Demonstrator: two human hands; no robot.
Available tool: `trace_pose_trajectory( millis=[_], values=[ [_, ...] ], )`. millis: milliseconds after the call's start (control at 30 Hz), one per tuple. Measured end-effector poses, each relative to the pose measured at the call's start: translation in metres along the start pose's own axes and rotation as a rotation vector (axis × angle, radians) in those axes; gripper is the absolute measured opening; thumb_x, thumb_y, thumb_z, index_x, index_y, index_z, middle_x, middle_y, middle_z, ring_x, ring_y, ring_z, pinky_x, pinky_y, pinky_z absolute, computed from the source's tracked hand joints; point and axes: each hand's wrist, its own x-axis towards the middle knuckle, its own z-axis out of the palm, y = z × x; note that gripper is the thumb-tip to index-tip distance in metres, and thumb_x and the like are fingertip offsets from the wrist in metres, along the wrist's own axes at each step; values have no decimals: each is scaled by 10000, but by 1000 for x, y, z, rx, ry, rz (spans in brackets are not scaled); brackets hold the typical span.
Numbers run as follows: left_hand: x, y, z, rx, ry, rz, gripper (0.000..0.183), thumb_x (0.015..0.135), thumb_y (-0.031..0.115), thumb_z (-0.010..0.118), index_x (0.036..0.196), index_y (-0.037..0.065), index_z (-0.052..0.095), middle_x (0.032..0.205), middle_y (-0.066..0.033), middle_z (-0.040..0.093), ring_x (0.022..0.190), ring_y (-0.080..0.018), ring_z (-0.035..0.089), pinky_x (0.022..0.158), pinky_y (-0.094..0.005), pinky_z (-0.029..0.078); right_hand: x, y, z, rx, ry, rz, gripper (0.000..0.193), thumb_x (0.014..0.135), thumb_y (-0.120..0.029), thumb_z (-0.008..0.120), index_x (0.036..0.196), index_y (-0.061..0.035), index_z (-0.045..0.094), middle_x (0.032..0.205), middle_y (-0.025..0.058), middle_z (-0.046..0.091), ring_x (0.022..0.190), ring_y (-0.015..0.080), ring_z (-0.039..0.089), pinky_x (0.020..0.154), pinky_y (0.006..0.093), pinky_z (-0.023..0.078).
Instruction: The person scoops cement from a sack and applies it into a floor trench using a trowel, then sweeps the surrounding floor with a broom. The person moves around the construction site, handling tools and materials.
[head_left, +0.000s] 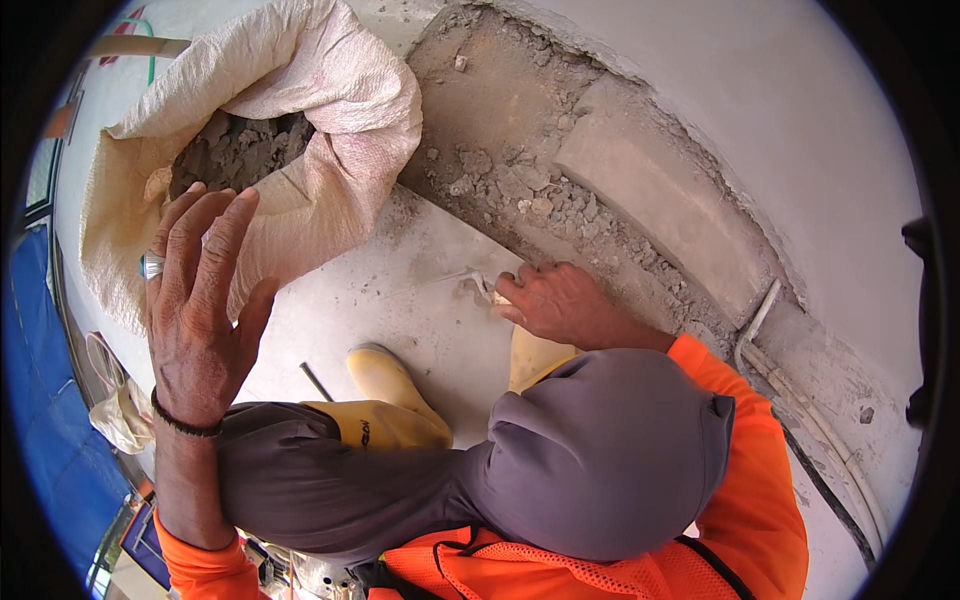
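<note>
At the left edge of the frame we see a blue sheet (45, 390). Left of centre, our left hand (205, 290) is wide, fingers loosely spread before the mouth of the white sack (365, 90), which stands in the upper left with grey rubble (255, 145) inside. Yellow boots (385, 385) show near the middle. Loose debris (515, 185) lies in the broken channel at upper centre. Below it, our right hand (560, 300) is narrow, fingers curled low; we cannot tell whether it holds anything. A pale pipe (815, 425) runs down the lower right.
</note>
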Motion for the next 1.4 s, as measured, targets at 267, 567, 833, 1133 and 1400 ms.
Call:
trace_pose_trajectory(
  millis=[267, 567, 833, 1133, 1400],
  values=[
    [-5, -11, 5, -24, -66, -66, 861, 739, 24, 867, 1525, 141, 535, 1496, -174, 558, 1423, -400, 518, 1162, -497, 467, 36, 4, -8, 117, 233, 341, 400, 1034, -493, 602, 1046, -93, 616, 863, 130, 697, 751, 347, 738, 647, 476, 594],
    [-10, -17, 5, -122, -2, -57, 792, 767, 62, 854, 1498, 136, 559, 1445, -165, 588, 1358, -394, 566, 1120, -491, 496, -74, 62, 0, -141, -247, 9, 429, 1013, -565, 590, 1091, -147, 645, 845, 106, 699, 801, 303, 741, 691, 469, 591],
    [-17, -9, -7, -167, -18, -108, 769, 778, -22, 800, 1498, 115, 564, 1517, -165, 553, 1416, -391, 531, 1176, -488, 462, -91, 52, 30, 137, 301, 476, 469, 1026, -549, 591, 1150, -100, 645, 963, 123, 715, 879, 341, 737, 743, 480, 589],
    [-2, -16, -1, -169, 20, -111, 670, 854, 40, 789, 1488, 128, 591, 1496, -198, 577, 1389, -395, 563, 1155, -491, 464, -146, 30, 85, 270, 155, 1124, 450, 1086, -491, 507, 1219, -67, 579, 1105, 197, 722, 972, 393, 737, 804, 505, 597],
    [13, -1, 4, -234, -41, -73, 709, 819, -5, 785, 1490, 100, 586, 1483, -199, 583, 1378, -399, 563, 1164, -493, 455, -106, -11, 81, 247, 53, 1092, 454, 1099, -492, 474, 1212, -57, 545, 1097, 196, 712, 922, 375, 754, 765, 494, 610]
  ],
)
